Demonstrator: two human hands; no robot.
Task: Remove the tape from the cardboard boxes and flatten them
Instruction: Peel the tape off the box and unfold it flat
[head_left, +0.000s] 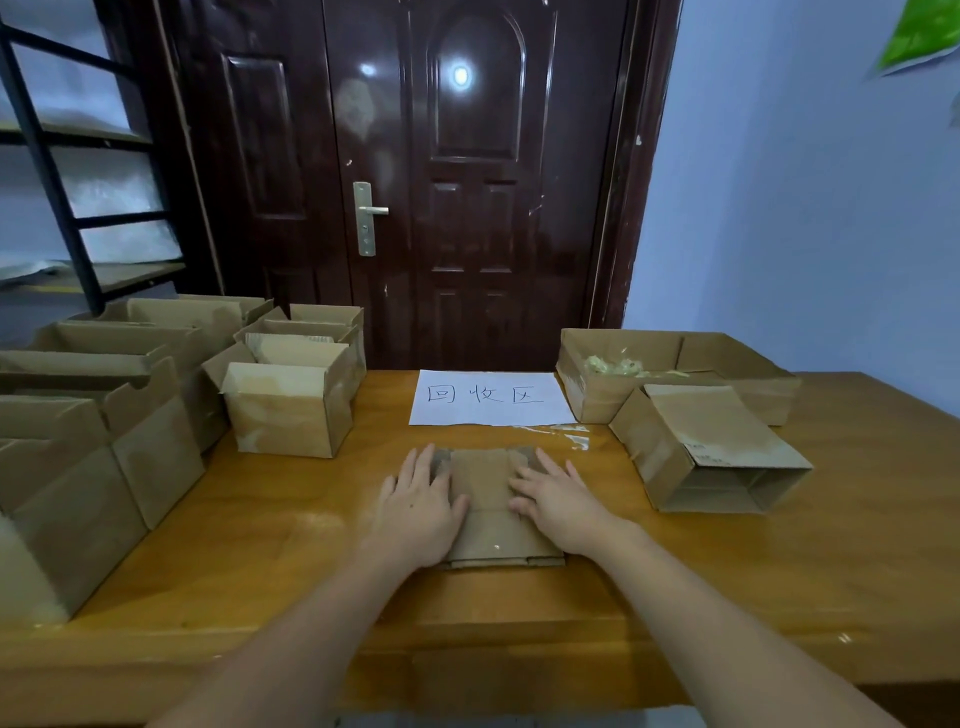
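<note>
The bench (727, 582) is loaded at nine o'clock with open boxes (156, 395), and at two o'clock with a tray (613, 395) and a tipped box (711, 447). A paper sign (491, 397) lies at twelve. At the centre, flat cardboard (485, 499) is pressed down by the left hand (421, 501) and right hand (558, 499), fingers spread flat.

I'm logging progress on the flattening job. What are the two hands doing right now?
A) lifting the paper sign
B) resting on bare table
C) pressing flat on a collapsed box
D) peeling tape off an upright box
C: the left hand and right hand lie palms down, fingers straight, on the flattened box.
</note>
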